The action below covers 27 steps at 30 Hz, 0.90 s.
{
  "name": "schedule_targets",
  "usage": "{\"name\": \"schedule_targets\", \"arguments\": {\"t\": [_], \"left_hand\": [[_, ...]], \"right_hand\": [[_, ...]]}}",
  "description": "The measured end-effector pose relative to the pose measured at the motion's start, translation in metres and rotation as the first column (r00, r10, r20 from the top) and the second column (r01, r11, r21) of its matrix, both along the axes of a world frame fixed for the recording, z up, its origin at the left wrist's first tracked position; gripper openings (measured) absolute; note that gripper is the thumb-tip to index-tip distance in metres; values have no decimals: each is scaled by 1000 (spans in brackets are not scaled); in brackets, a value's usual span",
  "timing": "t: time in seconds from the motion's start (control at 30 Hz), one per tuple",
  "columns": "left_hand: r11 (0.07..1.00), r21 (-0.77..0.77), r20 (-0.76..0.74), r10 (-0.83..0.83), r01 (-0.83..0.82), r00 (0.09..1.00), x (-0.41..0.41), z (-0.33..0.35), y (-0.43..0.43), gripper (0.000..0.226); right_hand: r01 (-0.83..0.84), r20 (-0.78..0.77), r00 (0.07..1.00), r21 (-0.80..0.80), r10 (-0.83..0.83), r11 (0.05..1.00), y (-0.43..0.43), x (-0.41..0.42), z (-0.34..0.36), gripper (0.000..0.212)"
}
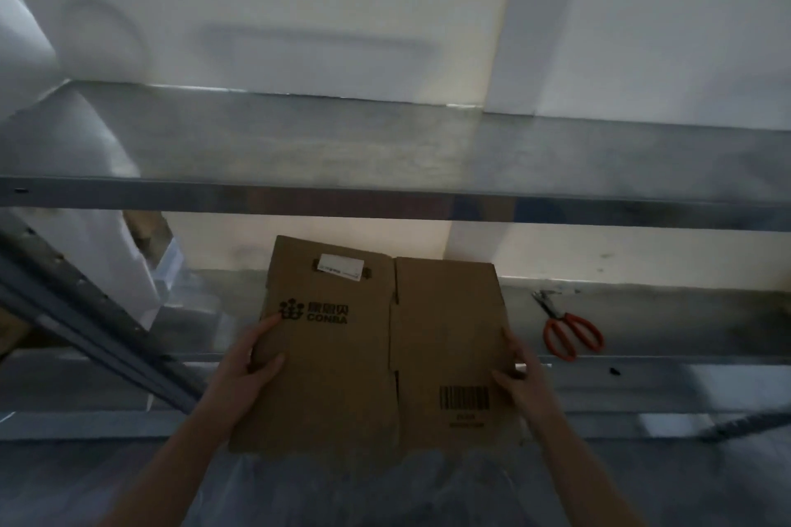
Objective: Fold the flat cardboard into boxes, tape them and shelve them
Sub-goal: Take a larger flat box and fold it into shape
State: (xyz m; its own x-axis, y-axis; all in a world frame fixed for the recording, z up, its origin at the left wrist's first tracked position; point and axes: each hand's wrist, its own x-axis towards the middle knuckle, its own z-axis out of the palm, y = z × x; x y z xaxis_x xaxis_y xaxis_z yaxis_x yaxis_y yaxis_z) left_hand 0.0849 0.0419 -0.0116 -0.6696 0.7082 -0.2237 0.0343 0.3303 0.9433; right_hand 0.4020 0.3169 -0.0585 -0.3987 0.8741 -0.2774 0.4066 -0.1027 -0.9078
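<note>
From the head view, I am holding a flat cardboard (376,347) in front of me, its printed face turned toward me. My left hand (252,359) is gripping its left edge, thumb lying on the front face just below the dark logo (314,311) and fingers wrapping round the edge. My right hand (520,368) is gripping the right edge the same way, thumb pressing on the face just beside the barcode (464,397). A crease is running down the cardboard a little right of its middle, and a white label (342,267) is sitting near its top edge.

The cardboard is showing below the front rail of the upper shelf (385,150) and is covering part of the lower shelf (663,312); I cannot tell whether it is touching that shelf. Red-handled scissors (571,332) are lying on the lower shelf to the right of the cardboard, apart from it, blades pointing away from me. White wrapped bulk (107,252) is standing at the left end of the shelves. A pale wall (299,13) is rising behind them. The picture is dim and slightly blurred.
</note>
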Motion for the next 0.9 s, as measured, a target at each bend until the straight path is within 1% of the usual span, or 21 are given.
{"name": "schedule_targets", "arguments": {"t": [0.07,0.2,0.27,0.37,0.5,0.6,0.7,0.83,0.9], "left_hand": [[999,-16,-10,40,-40,999,30,-3,19,51],[994,-48,11,96,-96,995,90,-9,47,51],[991,-74,-26,114,-115,993,116,-10,58,51],[985,-112,-63,124,-130,990,146,-11,74,53],[984,-136,-101,102,-116,990,169,-7,93,53],[987,-135,-113,68,-84,991,180,-6,114,54],[994,-98,-94,32,-41,995,189,-9,138,54],[990,-127,-52,-69,62,996,204,-16,169,52],[992,-88,-53,-92,87,994,215,-20,184,53]], "right_hand": [[-56,26,998,-6,56,998,26,22,-7,73],[-154,99,982,-84,162,985,67,66,-19,73],[-201,135,967,-107,214,974,79,88,-25,73],[-234,142,958,-110,249,966,93,111,-29,76],[-219,152,959,-140,240,966,110,135,-28,76],[-164,171,968,-128,185,978,123,156,-29,77],[-115,164,978,-114,132,987,139,176,-26,78],[-47,191,979,-117,69,992,157,206,-22,79],[-21,203,978,-107,43,994,171,219,-21,79]]}}
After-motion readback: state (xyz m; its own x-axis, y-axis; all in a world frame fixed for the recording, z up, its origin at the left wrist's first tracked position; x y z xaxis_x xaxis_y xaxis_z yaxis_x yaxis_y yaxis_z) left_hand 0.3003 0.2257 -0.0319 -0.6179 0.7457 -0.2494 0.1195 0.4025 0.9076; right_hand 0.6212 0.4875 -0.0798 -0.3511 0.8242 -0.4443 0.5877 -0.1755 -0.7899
